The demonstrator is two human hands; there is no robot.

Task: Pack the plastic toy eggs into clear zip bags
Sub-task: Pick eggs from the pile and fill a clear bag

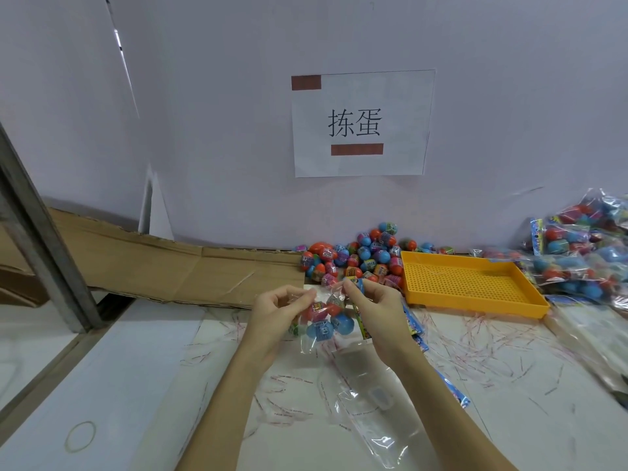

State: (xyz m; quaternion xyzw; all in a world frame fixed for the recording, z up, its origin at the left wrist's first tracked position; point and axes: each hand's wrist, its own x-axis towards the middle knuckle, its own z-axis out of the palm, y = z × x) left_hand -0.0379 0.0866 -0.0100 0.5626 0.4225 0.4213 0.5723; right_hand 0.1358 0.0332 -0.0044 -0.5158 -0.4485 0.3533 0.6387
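A clear zip bag [323,321] with several blue, red and pink toy eggs inside hangs between my hands above the table. My left hand [282,309] pinches the bag's top edge on the left. My right hand [372,302] pinches the top edge on the right, and a blue egg shows by its fingertips. A heap of loose toy eggs [360,258] lies just behind my hands against the wall.
An empty orange perforated tray [475,300] sits right of the heap. Filled bags [577,256] pile up at the far right. Empty clear bags [370,402] and blue header cards [416,326] lie on the white table. Flattened cardboard [170,266] lies at the back left.
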